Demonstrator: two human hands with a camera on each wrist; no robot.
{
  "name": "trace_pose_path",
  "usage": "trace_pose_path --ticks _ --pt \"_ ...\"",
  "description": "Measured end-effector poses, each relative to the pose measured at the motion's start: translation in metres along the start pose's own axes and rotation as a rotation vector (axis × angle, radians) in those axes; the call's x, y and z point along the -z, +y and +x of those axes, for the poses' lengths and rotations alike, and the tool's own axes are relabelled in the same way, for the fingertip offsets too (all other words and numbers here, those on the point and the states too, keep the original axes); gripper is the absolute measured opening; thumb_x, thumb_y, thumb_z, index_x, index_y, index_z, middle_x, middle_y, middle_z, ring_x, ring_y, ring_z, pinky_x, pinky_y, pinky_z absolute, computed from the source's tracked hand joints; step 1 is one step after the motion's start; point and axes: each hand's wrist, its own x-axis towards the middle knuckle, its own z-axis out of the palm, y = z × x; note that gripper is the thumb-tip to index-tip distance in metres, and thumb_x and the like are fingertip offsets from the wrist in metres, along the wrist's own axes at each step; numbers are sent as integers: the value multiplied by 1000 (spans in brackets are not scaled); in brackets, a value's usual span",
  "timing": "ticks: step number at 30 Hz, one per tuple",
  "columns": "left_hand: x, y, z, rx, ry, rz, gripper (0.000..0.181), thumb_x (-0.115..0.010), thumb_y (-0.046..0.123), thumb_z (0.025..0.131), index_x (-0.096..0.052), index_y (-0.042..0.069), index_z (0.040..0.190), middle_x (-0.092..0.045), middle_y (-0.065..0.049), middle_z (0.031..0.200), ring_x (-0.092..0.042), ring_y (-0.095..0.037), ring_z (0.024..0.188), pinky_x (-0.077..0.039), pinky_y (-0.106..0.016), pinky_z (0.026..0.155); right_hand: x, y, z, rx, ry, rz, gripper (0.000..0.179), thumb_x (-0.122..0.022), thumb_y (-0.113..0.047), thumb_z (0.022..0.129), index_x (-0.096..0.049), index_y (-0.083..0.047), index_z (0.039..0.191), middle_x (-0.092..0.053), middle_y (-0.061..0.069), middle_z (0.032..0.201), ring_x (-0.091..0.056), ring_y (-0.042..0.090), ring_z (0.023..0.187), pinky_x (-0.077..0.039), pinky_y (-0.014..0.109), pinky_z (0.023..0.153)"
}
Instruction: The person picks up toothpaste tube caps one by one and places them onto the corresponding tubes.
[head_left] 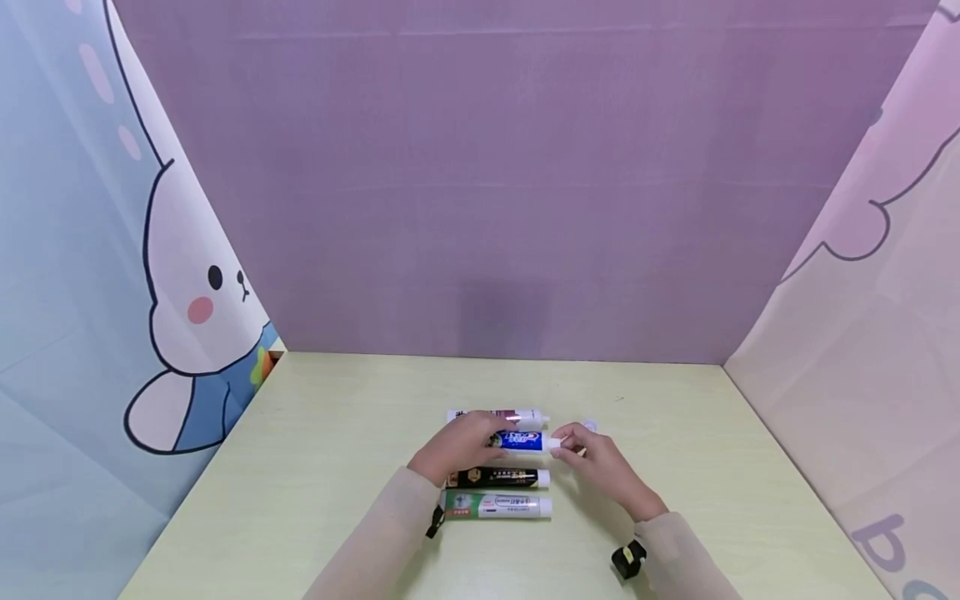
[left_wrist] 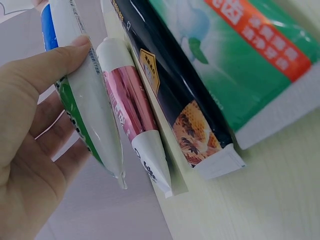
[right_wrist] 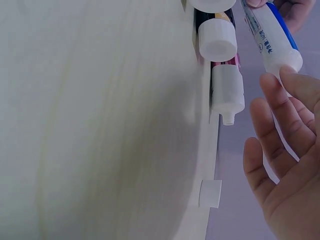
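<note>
A blue and white toothpaste tube (head_left: 522, 441) is lifted off the table, its body gripped between the thumb and fingers of my left hand (head_left: 461, 446). In the left wrist view its white and green tail end (left_wrist: 95, 110) points down. My right hand (head_left: 600, 467) pinches the white cap end of this tube (right_wrist: 280, 42) between thumb and index finger, the other fingers spread. Behind it lies a white and pink toothpaste tube (head_left: 528, 417) with a bare nozzle. A loose white cap (right_wrist: 210, 193) stands on the table near that nozzle.
Nearer the body lie a black toothpaste tube (head_left: 502, 477) and a green and white toothpaste tube (head_left: 498, 505), side by side, both capped. The pale wooden table (head_left: 337, 417) meets a purple backdrop (head_left: 502, 208) at the back, with printed cloths at both sides.
</note>
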Motion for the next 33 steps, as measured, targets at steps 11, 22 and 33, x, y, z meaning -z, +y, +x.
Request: trace_pose_path --ticks 11,22,33 --pt "1 -1 2 4 16 -7 49 -75 29 92 -63 18 138 -65 -1 131 -62 -15 115 -52 -31 96 -2 -2 4 -23 62 -36 17 -75 -14 91 -68 -14 107 -67 -9 86 -63 12 80 -55 28 73" --pt "-1 -1 3 63 -13 -23 46 -75 33 91 -66 21 134 -64 5 131 -60 -13 118 -50 -34 101 -5 -2 3 -40 38 -43 18 -71 -12 94 -68 -14 111 -68 -4 89 -64 17 80 -55 28 72" --pt "-10 -4 7 81 -22 10 44 -76 34 90 -68 22 132 -67 6 126 -62 -11 113 -50 -32 99 -13 -4 6 -164 46 -70 17 -71 -12 93 -71 -14 110 -71 -2 91 -63 12 77 -55 28 67"
